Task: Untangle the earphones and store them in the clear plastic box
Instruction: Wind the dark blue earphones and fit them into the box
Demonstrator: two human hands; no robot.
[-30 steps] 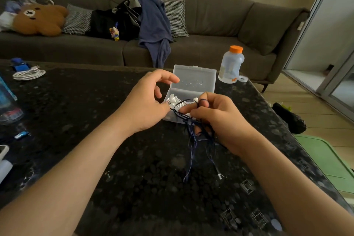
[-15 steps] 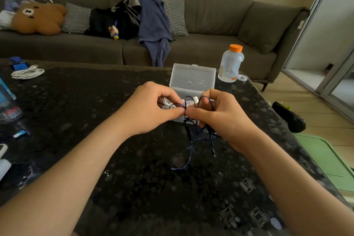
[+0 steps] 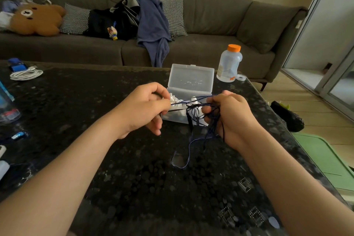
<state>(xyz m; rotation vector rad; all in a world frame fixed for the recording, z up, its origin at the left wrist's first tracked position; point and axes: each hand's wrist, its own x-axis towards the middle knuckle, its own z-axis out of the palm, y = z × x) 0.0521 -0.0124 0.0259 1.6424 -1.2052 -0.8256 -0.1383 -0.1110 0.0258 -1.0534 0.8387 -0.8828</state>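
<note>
Dark blue earphones (image 3: 193,113) hang tangled between my hands above the black table (image 3: 115,155). My left hand (image 3: 145,107) pinches a strand of the cord. My right hand (image 3: 228,115) grips the knotted bundle, and loose loops dangle from it down to the tabletop. Just behind the hands stands the clear plastic box (image 3: 191,80), its lid raised. White earphones (image 3: 177,100) lie inside it, partly hidden by my fingers.
A clear bottle with an orange cap (image 3: 229,63) stands at the table's far right corner. A coiled white cable (image 3: 25,73) and small items lie along the left edge. Behind the table is a grey sofa (image 3: 210,25). The table's right edge drops to the floor.
My hands have drawn apart, left going left and right going right. The cord now stretches taut between them, and the dangling loop sits a little lower than half a second ago.
</note>
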